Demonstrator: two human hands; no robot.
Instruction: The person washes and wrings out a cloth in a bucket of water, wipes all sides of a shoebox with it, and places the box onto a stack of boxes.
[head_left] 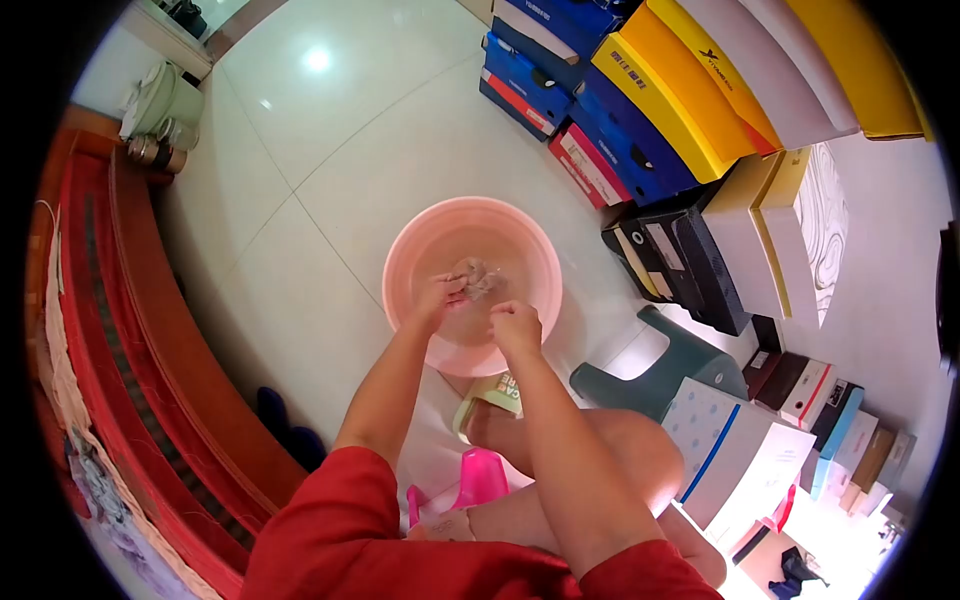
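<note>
A pink plastic basin (400,270) of cloudy water stands on the floor in front of me. In it, a small wet greyish cloth (478,277) lies bunched up. My left hand (442,296) is over the basin's left half, its fingers closed on the cloth's near left side. To the right, my right hand (516,325) is curled into a fist above the water, close to the cloth. Whatever is inside that fist, if anything, is hidden.
Stacked shoe boxes (640,110) rise at the right. Close by is a dark green stool (660,365). A red-covered wooden bench (150,330) runs along the left. Under me are a pink stool (482,478) and a green slipper (497,392). Dark blue slippers (285,425) lie beside the bench.
</note>
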